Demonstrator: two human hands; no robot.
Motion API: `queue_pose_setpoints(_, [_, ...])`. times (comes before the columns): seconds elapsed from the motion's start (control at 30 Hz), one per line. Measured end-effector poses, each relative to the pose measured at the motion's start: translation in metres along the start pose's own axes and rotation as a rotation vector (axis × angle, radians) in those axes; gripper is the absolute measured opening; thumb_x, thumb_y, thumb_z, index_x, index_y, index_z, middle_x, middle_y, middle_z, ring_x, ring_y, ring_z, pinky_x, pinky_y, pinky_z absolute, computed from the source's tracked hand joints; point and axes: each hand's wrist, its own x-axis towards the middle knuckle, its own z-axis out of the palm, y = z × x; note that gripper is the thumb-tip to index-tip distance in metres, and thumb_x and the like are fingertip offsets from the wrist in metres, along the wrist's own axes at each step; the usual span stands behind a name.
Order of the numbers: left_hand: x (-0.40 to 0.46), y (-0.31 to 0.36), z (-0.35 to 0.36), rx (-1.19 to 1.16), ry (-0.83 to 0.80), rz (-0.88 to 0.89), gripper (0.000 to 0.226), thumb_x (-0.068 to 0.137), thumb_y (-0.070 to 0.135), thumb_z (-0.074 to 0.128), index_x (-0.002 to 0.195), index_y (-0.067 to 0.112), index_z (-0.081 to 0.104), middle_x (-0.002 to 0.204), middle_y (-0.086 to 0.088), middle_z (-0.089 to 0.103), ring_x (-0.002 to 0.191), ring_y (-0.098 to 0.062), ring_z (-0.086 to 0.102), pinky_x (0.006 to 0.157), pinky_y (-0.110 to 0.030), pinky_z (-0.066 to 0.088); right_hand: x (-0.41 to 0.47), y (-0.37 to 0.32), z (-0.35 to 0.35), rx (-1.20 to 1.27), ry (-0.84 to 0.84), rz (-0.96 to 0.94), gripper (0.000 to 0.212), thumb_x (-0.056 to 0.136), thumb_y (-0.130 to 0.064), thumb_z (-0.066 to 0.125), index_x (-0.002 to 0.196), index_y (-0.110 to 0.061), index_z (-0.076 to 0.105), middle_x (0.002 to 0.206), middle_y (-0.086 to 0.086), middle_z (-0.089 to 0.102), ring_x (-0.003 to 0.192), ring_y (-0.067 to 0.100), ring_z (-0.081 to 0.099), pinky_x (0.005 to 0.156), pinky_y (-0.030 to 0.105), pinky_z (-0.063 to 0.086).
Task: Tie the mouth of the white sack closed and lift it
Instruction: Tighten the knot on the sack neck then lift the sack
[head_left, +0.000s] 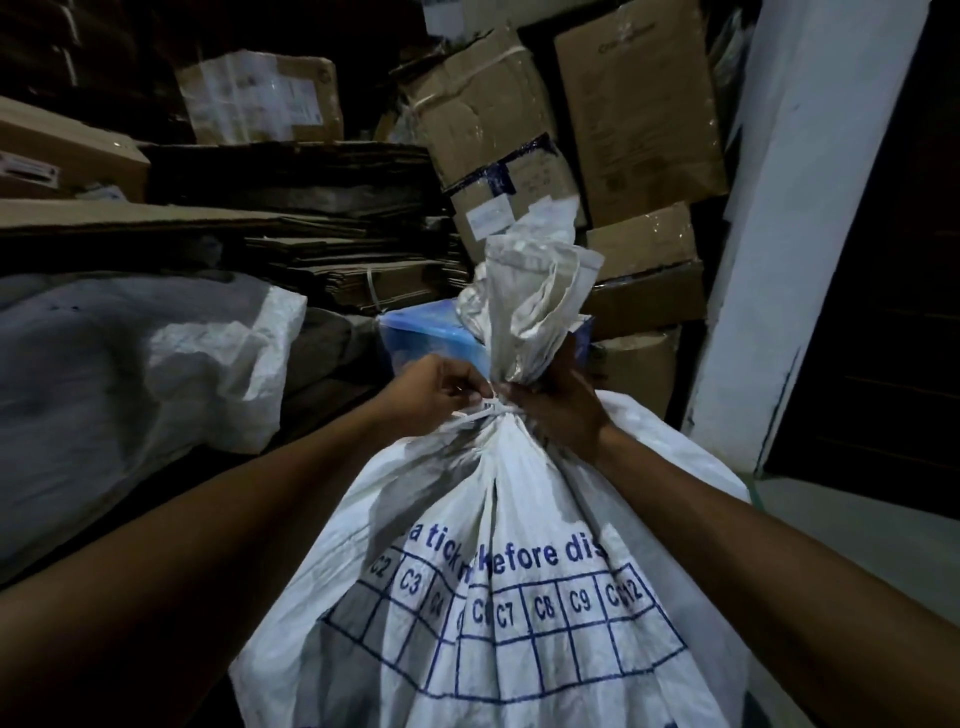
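Note:
A full white woven sack (519, 545) with a blue printed grid and lettering stands upright in front of me. Its mouth (535, 296) is gathered into a bunch that sticks up above a narrow neck. A white tie strip (480, 411) is wrapped around that neck. My left hand (431, 395) pinches the strip's end on the left side of the neck. My right hand (561, 405) grips the neck from the right, its fingers hidden behind the fabric.
Another white sack (156, 358) lies to the left. Flattened cardboard (311, 234) and stacked cartons (623, 130) fill the back. A blue box (431, 338) sits just behind the sack. A white wall post (810, 234) and a dark door (893, 312) stand at the right.

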Motion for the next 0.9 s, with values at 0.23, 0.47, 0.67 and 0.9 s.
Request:
queue_pose_setpoints(0.23, [0.0, 0.008, -0.024, 0.197, 0.082, -0.027, 0.01, 0.088, 0.032, 0.085, 0.092, 0.024, 0.081, 0.085, 0.011, 0.081, 0.083, -0.006, 0.076, 0.088, -0.036, 0.06, 0.025, 0.053, 0.021, 0.053, 0.067, -0.011, 0.09, 0.071, -0.065, 0.078, 0.143, -0.058, 0.024, 0.155, 0.006, 0.045, 0.143, 0.027, 0.048, 0.117, 0.052, 0.043])
queue_pose_setpoints(0.47, [-0.009, 0.044, -0.059, 0.392, 0.033, 0.052, 0.021, 0.086, 0.051, 0.083, 0.086, 0.03, 0.08, 0.077, 0.007, 0.075, 0.066, 0.0, 0.059, 0.063, -0.019, 0.042, 0.008, 0.025, 0.021, 0.032, 0.17, -0.009, 0.087, 0.081, -0.038, 0.081, 0.146, -0.034, 0.023, 0.151, 0.013, 0.05, 0.136, 0.029, 0.054, 0.103, 0.022, 0.044])
queue_pose_setpoints(0.67, [-0.009, 0.08, -0.07, 0.526, -0.254, -0.291, 0.045, 0.095, 0.048, 0.073, 0.063, 0.017, 0.07, 0.054, 0.006, 0.066, 0.04, -0.004, 0.055, 0.051, -0.02, 0.045, 0.009, 0.032, 0.021, -0.048, 0.185, -0.022, 0.082, 0.087, -0.018, 0.084, 0.149, 0.002, 0.035, 0.14, 0.017, 0.062, 0.127, 0.03, 0.061, 0.091, 0.01, 0.039])
queue_pose_setpoints(0.9, [-0.028, 0.065, -0.065, -0.028, -0.303, -0.713, 0.036, 0.11, 0.016, 0.054, 0.122, -0.017, 0.062, 0.095, -0.03, 0.078, 0.076, -0.028, 0.081, 0.064, -0.033, 0.067, 0.002, 0.017, 0.022, -0.065, 0.249, 0.024, 0.082, 0.089, -0.012, 0.081, 0.151, 0.006, 0.029, 0.143, 0.022, 0.057, 0.13, 0.035, 0.058, 0.084, 0.008, 0.033])
